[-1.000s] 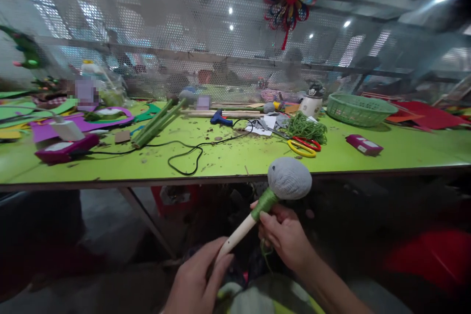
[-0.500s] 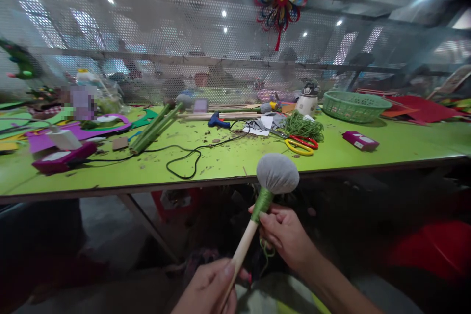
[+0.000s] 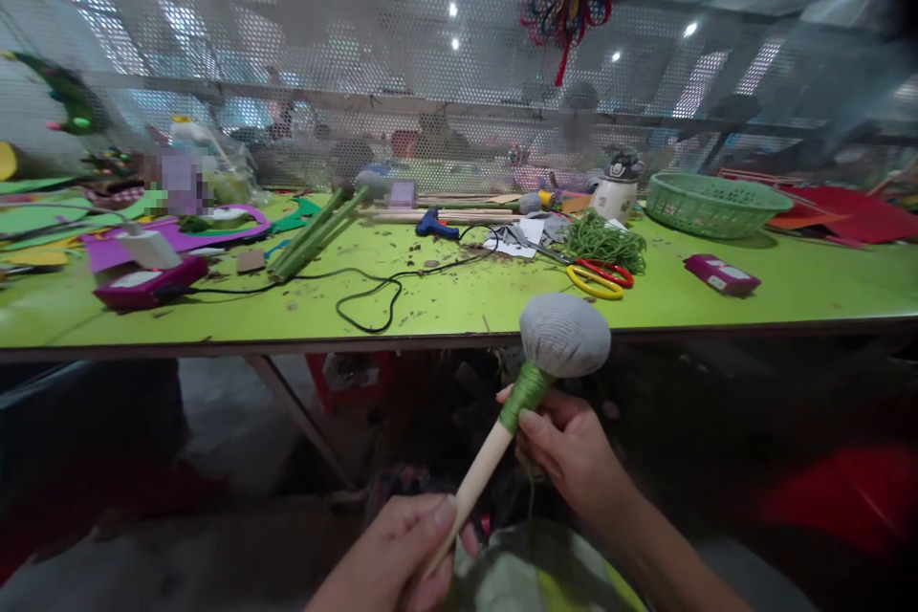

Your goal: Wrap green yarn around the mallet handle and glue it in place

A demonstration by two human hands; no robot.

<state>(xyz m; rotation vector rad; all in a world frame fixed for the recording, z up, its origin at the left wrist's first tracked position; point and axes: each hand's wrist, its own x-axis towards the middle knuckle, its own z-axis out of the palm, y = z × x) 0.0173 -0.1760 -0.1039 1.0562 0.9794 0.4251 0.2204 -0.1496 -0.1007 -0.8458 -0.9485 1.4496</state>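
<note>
My left hand is wrapped round the lower part of a bare wooden stick. The stick slants up to the right and carries a rounded head covered in gathered grey cloth, like a padded mallet. Just below that head, green cord is wound tightly round the stick in several turns. My right hand pinches at the lower end of the winding, thumb in front and fingertips behind. A loose strand of the cord hangs beneath this hand. Part of the right fingers is hidden behind the stick.
On the green table lie scissors, a tangle of green cord, a blue glue gun with a black cable, purple boxes, green-wrapped sticks and a green basket. A white bottle stands behind.
The view has shifted, with the table sitting slightly higher. The stick and both hands keep nearly the same hold, and the loose cord below the right hand hangs straighter.
</note>
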